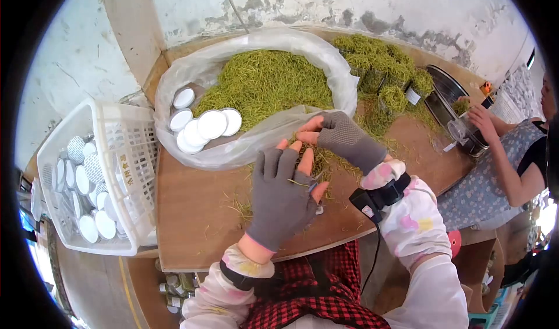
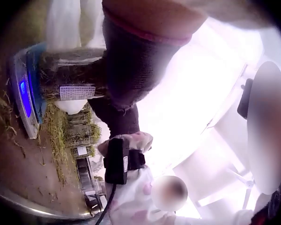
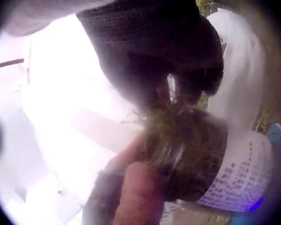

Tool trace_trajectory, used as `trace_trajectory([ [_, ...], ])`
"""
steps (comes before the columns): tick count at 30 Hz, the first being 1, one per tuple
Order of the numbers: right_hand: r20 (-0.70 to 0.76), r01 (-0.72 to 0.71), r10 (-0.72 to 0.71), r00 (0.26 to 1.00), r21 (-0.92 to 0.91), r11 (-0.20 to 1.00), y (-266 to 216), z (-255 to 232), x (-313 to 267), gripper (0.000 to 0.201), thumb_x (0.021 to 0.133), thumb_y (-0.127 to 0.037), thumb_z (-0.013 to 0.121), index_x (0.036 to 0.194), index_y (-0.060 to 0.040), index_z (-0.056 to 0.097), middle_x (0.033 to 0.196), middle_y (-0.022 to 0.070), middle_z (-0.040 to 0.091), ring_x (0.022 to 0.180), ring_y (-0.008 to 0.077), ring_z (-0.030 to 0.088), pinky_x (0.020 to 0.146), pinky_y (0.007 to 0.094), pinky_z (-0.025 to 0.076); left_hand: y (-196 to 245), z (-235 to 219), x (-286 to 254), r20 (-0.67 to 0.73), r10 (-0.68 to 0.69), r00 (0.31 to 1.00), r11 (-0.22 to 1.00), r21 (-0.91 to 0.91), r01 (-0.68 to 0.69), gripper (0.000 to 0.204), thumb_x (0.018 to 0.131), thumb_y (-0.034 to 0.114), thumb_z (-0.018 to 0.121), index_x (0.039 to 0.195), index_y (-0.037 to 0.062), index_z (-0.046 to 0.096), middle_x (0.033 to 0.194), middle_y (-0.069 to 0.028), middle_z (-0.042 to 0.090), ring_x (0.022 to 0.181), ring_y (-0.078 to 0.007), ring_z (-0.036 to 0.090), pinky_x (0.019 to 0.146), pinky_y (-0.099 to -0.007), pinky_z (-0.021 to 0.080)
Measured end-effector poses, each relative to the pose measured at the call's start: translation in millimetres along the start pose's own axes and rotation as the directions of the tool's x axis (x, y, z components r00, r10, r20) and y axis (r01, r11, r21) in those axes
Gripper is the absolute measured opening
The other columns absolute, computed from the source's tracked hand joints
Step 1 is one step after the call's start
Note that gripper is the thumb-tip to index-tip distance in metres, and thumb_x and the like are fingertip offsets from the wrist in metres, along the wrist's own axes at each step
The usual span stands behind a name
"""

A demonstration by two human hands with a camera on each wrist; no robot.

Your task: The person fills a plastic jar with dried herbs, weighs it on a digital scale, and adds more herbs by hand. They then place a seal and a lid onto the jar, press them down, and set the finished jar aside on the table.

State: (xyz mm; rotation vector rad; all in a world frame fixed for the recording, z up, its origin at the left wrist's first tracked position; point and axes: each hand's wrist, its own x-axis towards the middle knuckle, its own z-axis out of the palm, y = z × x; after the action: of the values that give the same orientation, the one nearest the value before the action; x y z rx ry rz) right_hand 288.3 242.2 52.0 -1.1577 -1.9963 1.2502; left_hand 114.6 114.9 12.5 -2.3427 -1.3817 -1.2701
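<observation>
The gloved left hand (image 1: 282, 195) has its bare fingers round a clear jar (image 2: 72, 70), labelled and full of green strands. In the right wrist view the left fingers (image 3: 140, 192) lie along the side of this jar (image 3: 192, 154). At its mouth the gloved right hand (image 1: 349, 140) has curled fingers on loose green strands (image 3: 168, 119), which they seem to pinch. Much of the jar is hidden by the left hand in the head view. Close to the jar's base is a device with a blue-lit display (image 2: 25, 98).
A clear bag (image 1: 215, 154) holds a green heap (image 1: 273, 84) and white lids (image 1: 212, 124). Left stands a white basket (image 1: 131, 178) of lids. Several filled jars (image 1: 393, 99) are at the back right, near a round tray (image 1: 445, 90). Another person (image 1: 495, 172) works at the right.
</observation>
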Motion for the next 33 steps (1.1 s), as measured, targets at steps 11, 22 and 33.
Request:
trace_trajectory([
  [11, -0.450, 0.178, -0.189, 0.873, -0.067, 0.982, 7.0, -44.3, -30.9, 0.022, 0.092, -0.021, 0.078, 0.103, -0.0022, 0.079, 0.091, 0.0021, 0.072, 0.087, 0.0112, 0.064, 0.079, 0.0281, 0.050, -3.1, 0.5, -5.0, -0.009, -0.012, 1.000, 1.000, -0.005, 0.012, 0.065, 0.088, 0.028, 0.078, 0.142, 0.0023, 0.054, 0.146, -0.0238, 0.049, 0.133, -0.0461, 0.048, 0.112, -0.0586, 0.038],
  [22, -0.280, 0.067, -0.173, 0.944, -0.350, 0.934, 69.5, -35.2, -107.8, 0.023, 0.095, -0.026, 0.076, 0.097, -0.0032, 0.076, 0.095, 0.0108, 0.068, 0.089, 0.0253, 0.064, 0.081, 0.0368, 0.052, -48.6, -40.1, -57.8, -0.027, -0.304, 0.952, 0.953, -0.020, 0.304, 0.074, 0.097, 0.031, 0.074, 0.154, -0.0042, 0.041, 0.156, -0.0289, 0.038, 0.140, -0.0444, 0.045, 0.114, -0.0483, 0.040],
  [33, -0.163, 0.184, -0.278, 0.947, -0.435, 0.881, 53.5, -3.4, -105.9, 0.040, 0.087, -0.029, 0.083, 0.119, -0.0071, 0.074, 0.089, 0.0096, 0.066, 0.082, 0.0260, 0.064, 0.076, 0.0383, 0.052, -43.0, -31.8, -57.4, 0.098, -0.256, 0.962, 0.953, -0.143, 0.268, 0.067, 0.103, 0.035, 0.066, 0.156, -0.0001, 0.042, 0.151, -0.0246, 0.046, 0.139, -0.0389, 0.047, 0.117, -0.0444, 0.036],
])
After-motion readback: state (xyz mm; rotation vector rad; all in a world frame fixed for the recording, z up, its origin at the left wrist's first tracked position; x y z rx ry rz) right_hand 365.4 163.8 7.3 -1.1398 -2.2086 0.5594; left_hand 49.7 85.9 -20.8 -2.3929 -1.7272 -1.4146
